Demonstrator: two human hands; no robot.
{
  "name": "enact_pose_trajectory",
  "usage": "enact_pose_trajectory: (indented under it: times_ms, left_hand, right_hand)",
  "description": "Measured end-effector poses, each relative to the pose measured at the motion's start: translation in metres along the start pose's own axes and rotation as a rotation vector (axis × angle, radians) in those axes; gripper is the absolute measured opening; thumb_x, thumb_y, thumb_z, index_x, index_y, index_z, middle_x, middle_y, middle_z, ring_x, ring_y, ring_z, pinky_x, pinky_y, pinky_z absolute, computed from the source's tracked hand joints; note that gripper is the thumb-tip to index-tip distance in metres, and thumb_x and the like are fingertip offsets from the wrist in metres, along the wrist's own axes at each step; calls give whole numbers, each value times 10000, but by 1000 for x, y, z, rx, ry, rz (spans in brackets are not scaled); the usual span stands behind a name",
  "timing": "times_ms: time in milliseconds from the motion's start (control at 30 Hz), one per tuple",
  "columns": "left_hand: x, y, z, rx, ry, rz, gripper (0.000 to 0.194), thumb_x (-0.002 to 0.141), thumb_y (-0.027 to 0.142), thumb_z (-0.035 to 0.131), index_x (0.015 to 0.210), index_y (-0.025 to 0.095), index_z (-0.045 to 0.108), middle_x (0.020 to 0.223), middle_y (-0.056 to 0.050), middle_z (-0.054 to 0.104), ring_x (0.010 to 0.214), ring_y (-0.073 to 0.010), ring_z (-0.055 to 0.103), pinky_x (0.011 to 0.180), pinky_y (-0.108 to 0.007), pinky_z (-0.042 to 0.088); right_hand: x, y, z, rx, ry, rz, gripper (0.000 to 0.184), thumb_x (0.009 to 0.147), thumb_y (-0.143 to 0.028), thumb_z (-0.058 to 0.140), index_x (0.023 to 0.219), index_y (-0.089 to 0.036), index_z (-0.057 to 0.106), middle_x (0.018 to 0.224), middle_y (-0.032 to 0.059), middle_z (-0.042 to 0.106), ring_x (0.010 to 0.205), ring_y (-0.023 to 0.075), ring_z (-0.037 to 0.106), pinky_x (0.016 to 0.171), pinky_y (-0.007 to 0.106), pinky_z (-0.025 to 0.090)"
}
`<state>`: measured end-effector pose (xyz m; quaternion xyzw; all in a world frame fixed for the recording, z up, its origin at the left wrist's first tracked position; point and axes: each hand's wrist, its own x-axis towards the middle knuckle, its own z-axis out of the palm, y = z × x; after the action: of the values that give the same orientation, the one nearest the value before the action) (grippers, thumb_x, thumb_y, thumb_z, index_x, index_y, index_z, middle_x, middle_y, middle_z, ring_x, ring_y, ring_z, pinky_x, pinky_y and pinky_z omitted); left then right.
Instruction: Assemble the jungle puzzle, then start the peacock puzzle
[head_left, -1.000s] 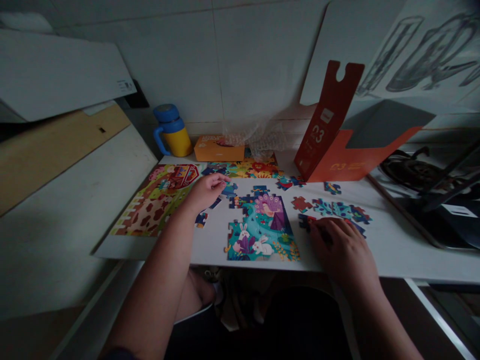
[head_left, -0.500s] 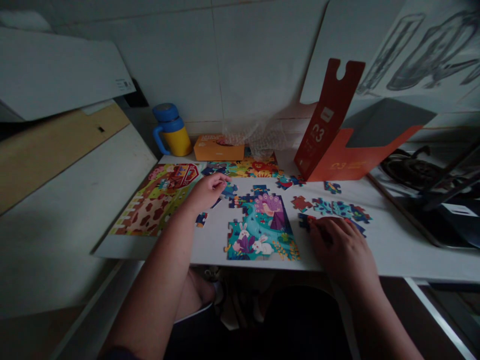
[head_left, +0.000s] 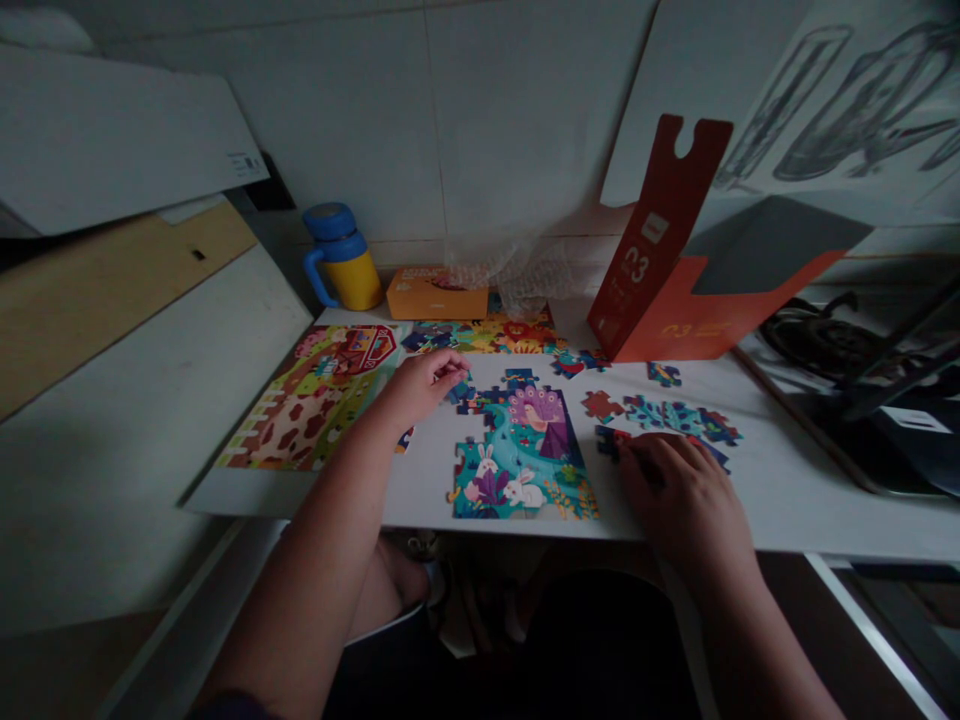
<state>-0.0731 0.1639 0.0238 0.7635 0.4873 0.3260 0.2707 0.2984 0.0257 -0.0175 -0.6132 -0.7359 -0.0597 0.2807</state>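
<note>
My left hand (head_left: 429, 385) is closed in a pinch over a blue puzzle piece (head_left: 460, 389), at the upper left edge of a partly joined jigsaw (head_left: 517, 460) with a pink peacock and white rabbits. Its fingertips partly cover the piece. My right hand (head_left: 690, 490) rests on the table right of the jigsaw, its fingers curled down. A dark blue and red puzzle piece (head_left: 609, 442) shows beside its thumb side, and more pieces stick out past its knuckles. What lies under the fingers is hidden. Loose pieces, one a reddish-brown puzzle piece (head_left: 602, 405), lie just beyond it.
A farm jigsaw (head_left: 300, 420) with a cow lies at left, an animal jigsaw (head_left: 517, 335) behind. Along the wall stand a blue and yellow flask (head_left: 349, 265), a small orange box (head_left: 435, 296), bubble wrap (head_left: 525, 280) and a tall open orange box (head_left: 675, 310). Dark equipment (head_left: 862, 400) sits right.
My left hand has shifted slightly right, closer to the upper left edge of the peacock jigsaw, now covering a loose piece beneath it. My right hand stays in place.
</note>
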Motion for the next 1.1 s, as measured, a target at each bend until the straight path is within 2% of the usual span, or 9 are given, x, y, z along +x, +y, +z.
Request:
enact_pose_trajectory:
  times_ms: [233, 467, 833, 1100]
  left_hand:
    - [-1, 9, -2, 66, -21, -5, 201, 1001, 373, 620, 1048, 264, 783, 1072, -31, 824, 979, -239, 726, 890, -356, 552]
    - [-1, 8, -3, 86, -17, 29, 216, 1020, 331, 592, 1062, 292, 801, 1118, -32, 829, 1055, -262, 750, 963, -391, 552]
    - [-1, 2, 0, 83, -11, 23, 230, 1036, 308, 579, 1139, 320, 784, 1166, -29, 819, 1095, -262, 747, 994, -403, 551]
    - [-1, 3, -1, 115, -35, 26, 239, 1038, 293, 562, 1142, 281, 777, 1170, -37, 820, 1094, -252, 744, 995, -387, 554]
  right_hand:
    - [0, 2, 2, 7, 0, -12, 193, 1070, -408, 592, 1062, -251, 705, 1095, 108, 758, 1007, 325, 682, 935, 498, 524]
    - [0, 2, 2, 12, -12, 9, 204, 1081, -421, 570, 1075, -259, 694, 1105, 105, 756, 1014, 332, 685, 960, 515, 521]
    - [0, 0, 1, -17, -4, -6, 189, 1078, -402, 573, 1081, -252, 687, 1107, 103, 756, 1011, 332, 685, 953, 503, 524]
    - [0, 1, 1, -19, 0, -18, 184, 1079, -397, 580, 1072, -248, 686, 1111, 104, 759, 1003, 324, 687, 945, 494, 528]
